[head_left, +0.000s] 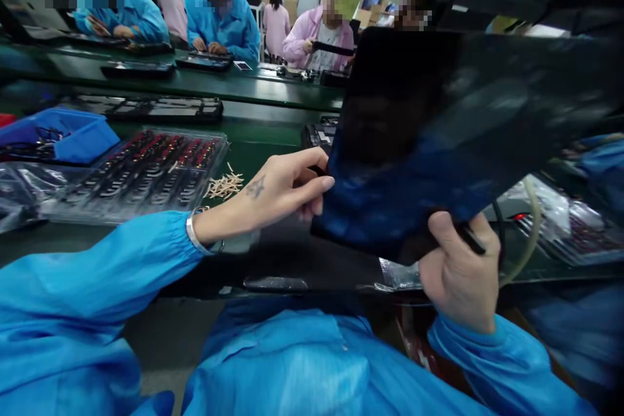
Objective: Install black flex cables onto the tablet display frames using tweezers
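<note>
A large, glossy black panel (390, 162) is held up in the air and tilted, with reflections across its face. My left hand (277, 192) pinches its left edge between thumb and fingers. At the lower right edge my right hand (461, 266) grips the panel, its thumb on the front face. Below the panel lies a dark mat (312, 260) at the front of the bench. Left of my left hand, a small pile of thin pale strips (225, 183) rests on the green surface.
A clear tray (146, 175) of small red and black parts and a blue bin (73, 136) with cables stand at left. A pale hose (533, 234) curves at right. People in blue and pink sit across the green bench (273, 88), with black device casings before them.
</note>
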